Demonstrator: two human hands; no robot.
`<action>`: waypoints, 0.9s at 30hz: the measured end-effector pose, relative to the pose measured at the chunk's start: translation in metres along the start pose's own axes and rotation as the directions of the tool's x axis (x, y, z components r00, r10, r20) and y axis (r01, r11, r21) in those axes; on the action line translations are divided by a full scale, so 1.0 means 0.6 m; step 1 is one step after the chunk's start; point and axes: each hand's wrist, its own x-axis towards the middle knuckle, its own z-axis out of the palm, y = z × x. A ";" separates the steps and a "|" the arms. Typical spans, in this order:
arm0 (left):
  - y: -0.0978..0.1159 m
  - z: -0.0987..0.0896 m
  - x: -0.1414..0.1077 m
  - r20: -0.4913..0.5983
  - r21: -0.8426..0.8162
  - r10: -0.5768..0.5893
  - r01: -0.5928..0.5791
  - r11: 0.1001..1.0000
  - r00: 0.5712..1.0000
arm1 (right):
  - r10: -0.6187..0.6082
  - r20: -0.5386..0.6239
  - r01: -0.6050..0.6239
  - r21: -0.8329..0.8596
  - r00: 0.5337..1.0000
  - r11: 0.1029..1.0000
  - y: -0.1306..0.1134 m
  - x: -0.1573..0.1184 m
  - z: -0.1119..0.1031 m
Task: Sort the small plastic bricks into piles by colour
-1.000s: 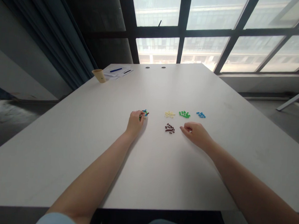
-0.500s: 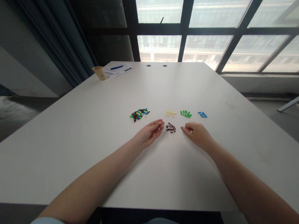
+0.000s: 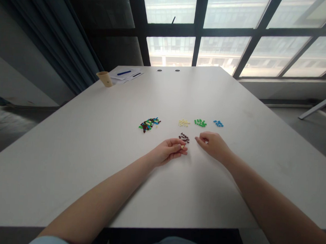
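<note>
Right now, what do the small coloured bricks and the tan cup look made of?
The small bricks look like glossy moulded plastic: saturated colours, crisp edges. The cup looks like matte paper or card, plain tan without shine, though too distant to be sure.

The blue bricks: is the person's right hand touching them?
No, the right hand lies below the blue bricks, with a gap of tabletop between them.

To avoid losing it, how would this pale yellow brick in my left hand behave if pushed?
The pale yellow brick looks like rigid plastic, so probably stiff and very light. Its squared edges suggest sliding rather than rolling. Tiny against the left hand, it may slip from a pinch.
</note>
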 end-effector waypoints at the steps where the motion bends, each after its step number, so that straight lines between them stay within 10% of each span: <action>1: 0.000 0.000 -0.001 0.005 0.009 -0.003 0.003 1.000 1.000 | -0.001 -0.002 0.001 0.001 1.000 1.000 0.000 0.000 0.000; 13: -0.006 0.000 0.007 0.020 0.085 0.059 -0.061 0.995 0.998 | -0.331 -0.196 0.366 0.182 0.923 0.913 -0.055 -0.022 -0.008; 27: -0.013 -0.017 0.020 0.059 0.028 0.131 -0.132 0.991 0.990 | -0.249 -0.209 0.299 0.253 0.945 0.920 -0.073 -0.025 0.031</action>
